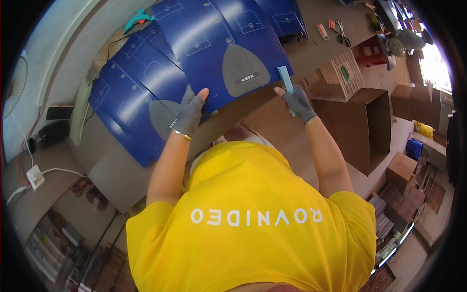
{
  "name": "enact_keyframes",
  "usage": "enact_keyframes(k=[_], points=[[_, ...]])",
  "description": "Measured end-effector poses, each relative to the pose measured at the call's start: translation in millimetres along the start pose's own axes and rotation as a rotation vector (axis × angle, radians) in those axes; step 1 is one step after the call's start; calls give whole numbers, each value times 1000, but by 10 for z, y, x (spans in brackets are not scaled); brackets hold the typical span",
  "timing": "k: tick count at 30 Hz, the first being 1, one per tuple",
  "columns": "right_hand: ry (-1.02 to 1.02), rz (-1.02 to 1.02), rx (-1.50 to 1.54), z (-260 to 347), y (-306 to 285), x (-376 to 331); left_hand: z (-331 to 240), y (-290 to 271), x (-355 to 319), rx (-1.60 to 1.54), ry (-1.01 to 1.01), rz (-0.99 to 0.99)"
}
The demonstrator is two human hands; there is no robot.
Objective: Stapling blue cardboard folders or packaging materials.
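A glossy blue printed sheet (204, 29) with pocket outlines and a grey rounded panel (243, 63) lies over the table's near edge. My left hand (191, 111), in a grey glove with bare fingertips, grips its lower left corner, thumb on top. In my right hand (300, 103), gloved the same way, is a light-blue, flat, bar-shaped tool (284, 77); its exact kind I cannot make out. The tool's upper end is at the sheet's lower right corner. More blue sheets (114, 95) of the same print lie overlapped to the left, partly under this one.
A teal glue gun (139, 20) lies behind the sheets. Scissors (343, 35) and a small red-and-white packet (322, 32) rest on the table at right. An open cardboard box (348, 129) stands on the floor at right. A white power socket (35, 177) with cables is at left.
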State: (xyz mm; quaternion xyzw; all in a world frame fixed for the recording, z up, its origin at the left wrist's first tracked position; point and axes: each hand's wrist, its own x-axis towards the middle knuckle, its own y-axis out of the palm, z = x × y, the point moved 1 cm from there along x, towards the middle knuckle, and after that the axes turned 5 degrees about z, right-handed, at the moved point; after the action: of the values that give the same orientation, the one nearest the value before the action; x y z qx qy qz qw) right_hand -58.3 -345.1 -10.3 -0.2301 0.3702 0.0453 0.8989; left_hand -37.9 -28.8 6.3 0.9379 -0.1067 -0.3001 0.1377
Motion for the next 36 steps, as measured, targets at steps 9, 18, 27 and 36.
enact_keyframes(k=[9,18,27,36], points=[[-227,560,281,162,557,-342,-204,-1602,-1053,185,-7,-280],[-141,367,280,-2,446,-280,-491,-471,330,541,202,-169],[-302,262,169,73,602,-318,-314,108,1234,297,195,-241],[-277,406,319,284,874,-385,-17,137,429,84,-74,215]])
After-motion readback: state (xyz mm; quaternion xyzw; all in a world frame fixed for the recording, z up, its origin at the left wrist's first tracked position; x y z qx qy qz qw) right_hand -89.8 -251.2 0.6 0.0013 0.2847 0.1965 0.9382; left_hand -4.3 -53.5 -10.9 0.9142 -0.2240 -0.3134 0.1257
